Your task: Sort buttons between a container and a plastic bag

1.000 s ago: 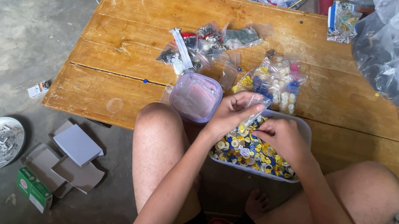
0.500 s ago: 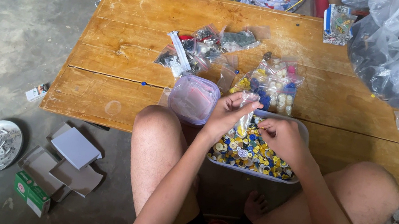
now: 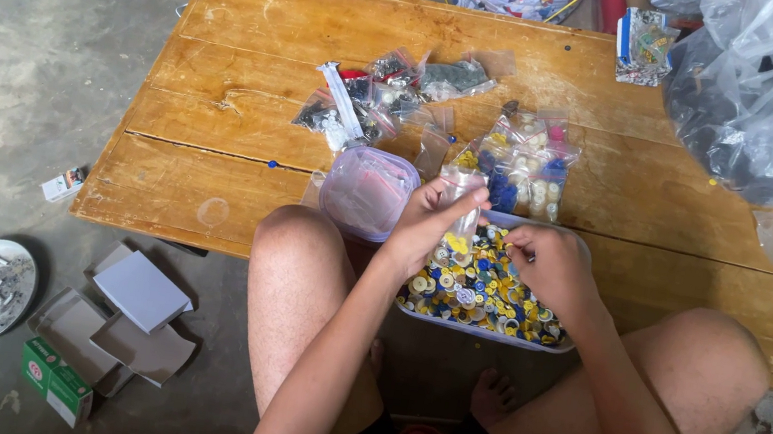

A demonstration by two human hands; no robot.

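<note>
Item: small clear zip bag (image 3: 461, 197), pinched upright in my left hand (image 3: 429, 221) over the tray of mixed buttons (image 3: 483, 286). My right hand (image 3: 549, 263) pinches a button, barely visible. Risk: narrow bag mouth; buttons may spill onto wooden table (image 3: 225, 74).

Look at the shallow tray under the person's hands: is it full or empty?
Full. The tray is covered edge to edge with small yellow, blue and white buttons, below the left hand and right hand.

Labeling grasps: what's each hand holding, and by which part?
Left hand pinches a small clear plastic bag at its upper edge, over the tray of buttons. Right hand: fingers curled; any hold cannot be told.
</note>
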